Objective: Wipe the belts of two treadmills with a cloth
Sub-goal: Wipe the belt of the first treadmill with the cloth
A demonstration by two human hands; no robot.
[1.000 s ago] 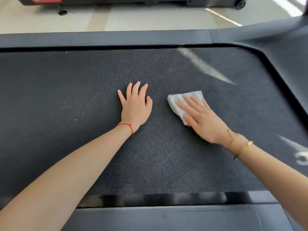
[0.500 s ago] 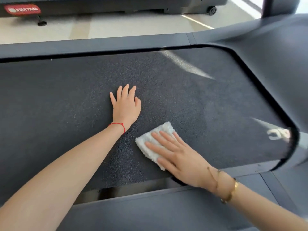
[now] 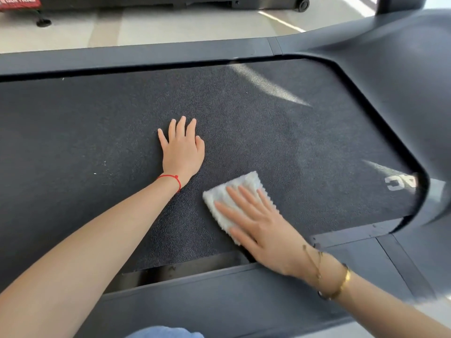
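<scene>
A dark textured treadmill belt [image 3: 97,132] fills most of the view. My left hand [image 3: 181,150], with a red string at the wrist, lies flat on the belt near its middle, fingers straight. My right hand [image 3: 263,225], with gold bracelets on the wrist, presses a folded white cloth [image 3: 234,191] onto the belt close to its near edge. The straight fingers cover the lower half of the cloth.
Dark side rails [image 3: 146,54] frame the belt at the far and near sides, and a curved motor cover [image 3: 402,81] rises on the right. Beyond the light floor [image 3: 170,28] stands the base of another machine [image 3: 244,2]. White lettering [image 3: 400,182] marks the belt's right end.
My right hand has dragged the cloth from beside my left hand down to the belt's near edge, then slightly rightward. My left hand stays flat in place.
</scene>
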